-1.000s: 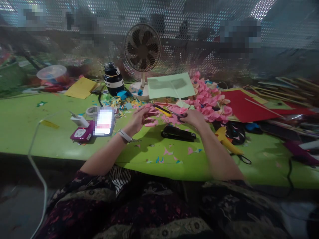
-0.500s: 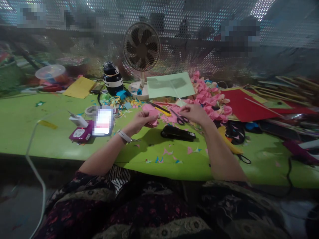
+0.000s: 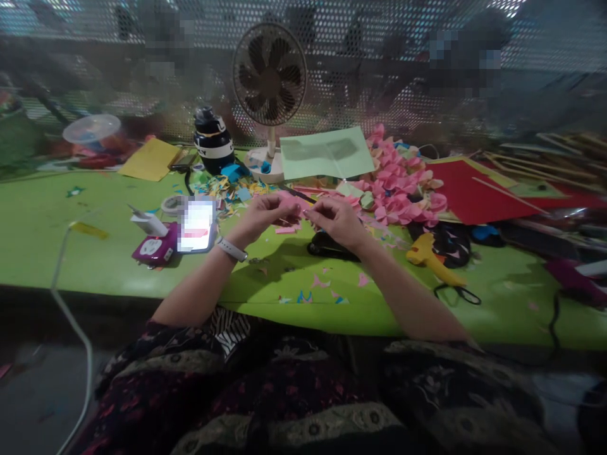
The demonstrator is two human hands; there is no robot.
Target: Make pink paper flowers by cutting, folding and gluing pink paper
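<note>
My left hand [image 3: 258,218], with a white watch on its wrist, is closed with thumb and fingers on a piece of pink paper [image 3: 290,203]. Close beside it, my right hand [image 3: 339,221] pinches thumb and finger together at the paper's edge. What sits in that pinch is too small to make out. Under my right hand lies a black stapler [image 3: 327,245], partly covered by it. Behind the fingers, a thin black tool [image 3: 298,192] rests among pink scraps. The scissors are hidden.
Pink paper petals [image 3: 403,183] are heaped behind my right hand. A fan [image 3: 270,79], a black bottle [image 3: 213,142] and a pale green sheet [image 3: 327,155] stand or lie at the back. A lit phone [image 3: 196,224] is left; a yellow glue gun [image 3: 436,262] lies right.
My right hand has moved left and down from beside the scissors to meet my left hand. My left hand has shifted slightly up. The view has tilted a little.
</note>
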